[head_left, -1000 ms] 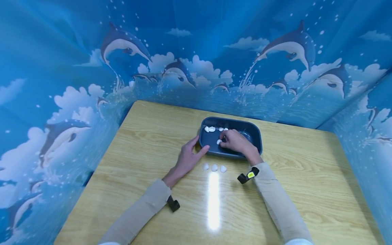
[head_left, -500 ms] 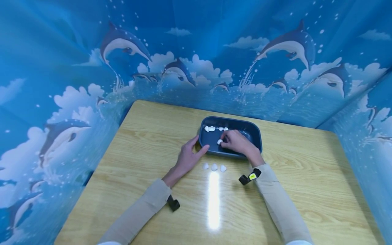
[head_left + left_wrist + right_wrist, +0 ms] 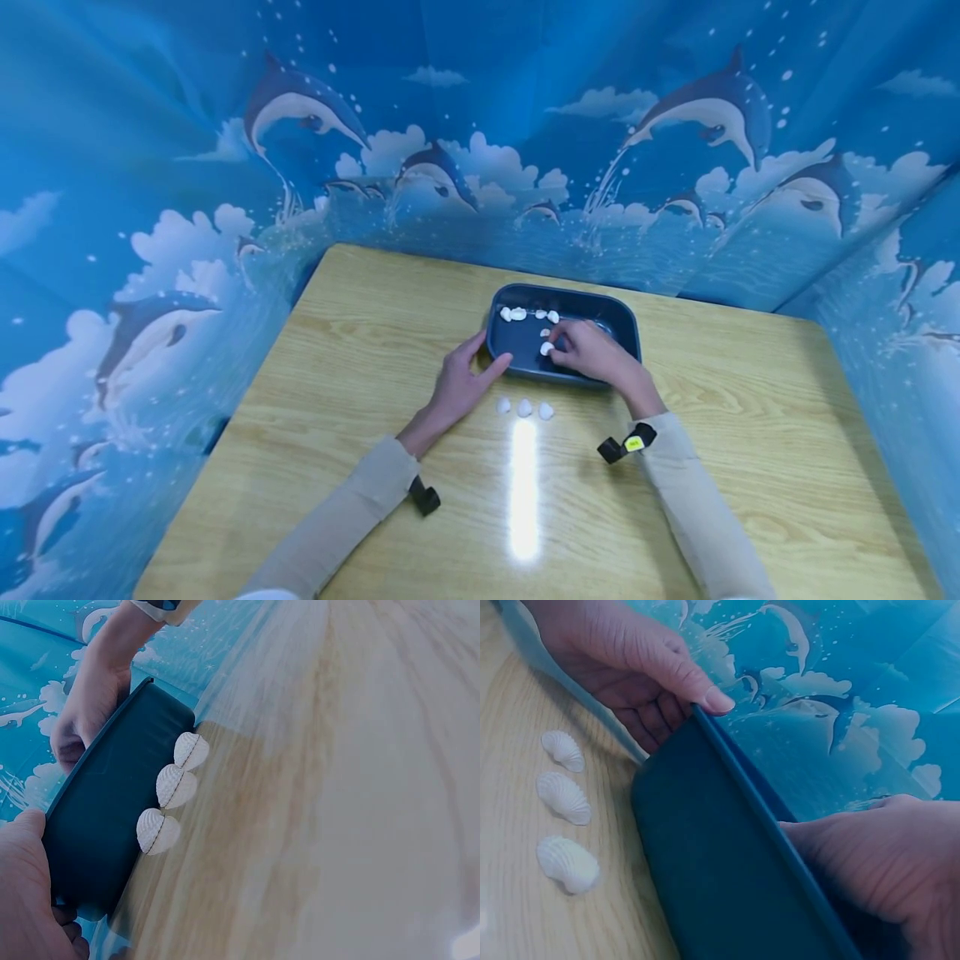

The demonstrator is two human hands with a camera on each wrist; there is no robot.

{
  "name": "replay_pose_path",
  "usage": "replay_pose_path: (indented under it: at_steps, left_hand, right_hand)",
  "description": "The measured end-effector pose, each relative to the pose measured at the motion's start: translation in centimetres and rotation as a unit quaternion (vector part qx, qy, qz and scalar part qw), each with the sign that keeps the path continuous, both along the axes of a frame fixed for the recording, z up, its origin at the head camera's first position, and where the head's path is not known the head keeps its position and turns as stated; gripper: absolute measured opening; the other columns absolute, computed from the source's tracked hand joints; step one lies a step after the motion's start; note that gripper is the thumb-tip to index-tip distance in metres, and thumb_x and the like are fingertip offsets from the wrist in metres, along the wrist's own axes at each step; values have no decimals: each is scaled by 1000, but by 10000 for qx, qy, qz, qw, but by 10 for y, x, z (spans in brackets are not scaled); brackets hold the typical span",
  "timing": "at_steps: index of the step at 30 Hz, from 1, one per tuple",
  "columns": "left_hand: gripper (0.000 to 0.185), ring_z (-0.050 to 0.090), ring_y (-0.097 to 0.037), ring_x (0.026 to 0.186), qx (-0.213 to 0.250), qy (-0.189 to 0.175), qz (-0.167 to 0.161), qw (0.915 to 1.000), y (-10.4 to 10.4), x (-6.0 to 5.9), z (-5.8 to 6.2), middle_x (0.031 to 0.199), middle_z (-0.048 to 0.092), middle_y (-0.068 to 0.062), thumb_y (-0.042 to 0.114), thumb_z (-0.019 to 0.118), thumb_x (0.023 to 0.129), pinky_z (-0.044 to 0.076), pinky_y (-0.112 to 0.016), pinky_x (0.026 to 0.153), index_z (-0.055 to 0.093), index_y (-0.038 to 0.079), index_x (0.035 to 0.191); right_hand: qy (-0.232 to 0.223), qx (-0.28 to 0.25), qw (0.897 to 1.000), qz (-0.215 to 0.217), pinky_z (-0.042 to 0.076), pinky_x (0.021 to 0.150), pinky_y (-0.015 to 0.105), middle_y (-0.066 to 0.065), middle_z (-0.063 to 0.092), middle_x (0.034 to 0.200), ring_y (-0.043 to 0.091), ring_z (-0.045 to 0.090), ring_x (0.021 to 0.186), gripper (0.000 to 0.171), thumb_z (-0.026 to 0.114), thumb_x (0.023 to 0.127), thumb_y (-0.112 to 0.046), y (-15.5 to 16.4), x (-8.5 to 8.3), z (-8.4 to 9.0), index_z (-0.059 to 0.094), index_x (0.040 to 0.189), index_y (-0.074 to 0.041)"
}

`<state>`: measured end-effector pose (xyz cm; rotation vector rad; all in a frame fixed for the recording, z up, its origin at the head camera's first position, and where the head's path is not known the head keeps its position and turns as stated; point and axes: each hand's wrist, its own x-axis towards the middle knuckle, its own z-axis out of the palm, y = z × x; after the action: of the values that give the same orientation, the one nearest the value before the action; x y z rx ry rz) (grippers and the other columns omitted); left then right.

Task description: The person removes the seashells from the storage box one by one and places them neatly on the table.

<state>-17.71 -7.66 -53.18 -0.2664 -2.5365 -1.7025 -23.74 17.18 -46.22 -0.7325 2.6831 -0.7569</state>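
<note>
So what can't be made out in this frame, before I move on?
- Right hand fingertips: the head view is too small to tell if they pinch the shell or only touch it; the tray wall hides them in the right wrist view.
- Shells inside the tray: hidden by the wall in both wrist views; the count is unsure from the head.
- Left hand: cut off by the left wrist frame edge.
</note>
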Motion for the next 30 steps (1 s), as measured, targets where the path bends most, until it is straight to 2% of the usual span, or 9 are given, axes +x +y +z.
replay_pose_path:
  at_steps: [8, 15, 30]
  left_hand:
    - [70, 40, -20, 150, 42, -69, 24, 10000, 1, -1, 0, 162, 43, -9, 39, 71, 101, 36, -39, 122, 41, 10, 158]
    - [73, 41, -21, 150, 92, 2, -70, 9999, 0, 0, 1, 162, 43, -9, 44, 70, 100, 37, -39, 122, 42, 10, 158]
    - [74, 39, -19, 151, 175, -85, -75, 9998, 0, 1, 1, 162, 42, -8, 44, 69, 101, 34, -37, 123, 40, 9, 159]
  right_hand:
    - [-48, -29, 9997, -217, 33, 51, 28, 0, 50, 65, 15, 44, 55, 18, 68, 100, -17, 7, 12, 11, 71, 111, -4]
    - [5, -212, 9990, -381, 33, 50, 28, -1, 46, 63, 15, 42, 53, 18, 69, 99, -16, 13, 26, 23, 71, 111, -2]
    - [177, -510, 9983, -237, 33, 48, 26, -4, 44, 61, 11, 39, 50, 17, 71, 99, -17, 20, 54, 28, 71, 110, -4]
